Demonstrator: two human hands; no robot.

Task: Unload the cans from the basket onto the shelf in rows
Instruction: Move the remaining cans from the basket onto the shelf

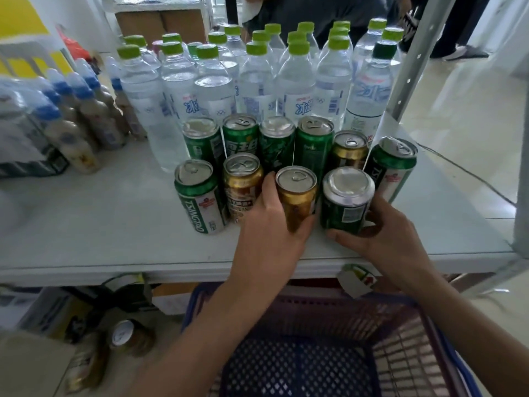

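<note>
Several green and gold cans stand in two rows on the white shelf (pixel 114 224). In the front row my left hand (pixel 272 224) wraps a gold can (pixel 297 196), which stands on the shelf. Just to its right, my right hand (pixel 383 233) grips a green can (pixel 346 202) with its plain bottom end facing up. A green Tsingtao can (pixel 197 196) and a gold can (pixel 243 184) stand to the left. Another Tsingtao can (pixel 395 164) stands at the right. The blue mesh basket (pixel 429 325) sits below the shelf edge, with no can visible in it.
Clear water bottles with green caps (pixel 257 81) fill the back of the shelf. Brown drink bottles with blue caps (pixel 71 118) stand at the left. A grey shelf post (pixel 412 58) rises at the right. Two cans (pixel 126 336) lie on the floor below left. A person stands beyond the shelf.
</note>
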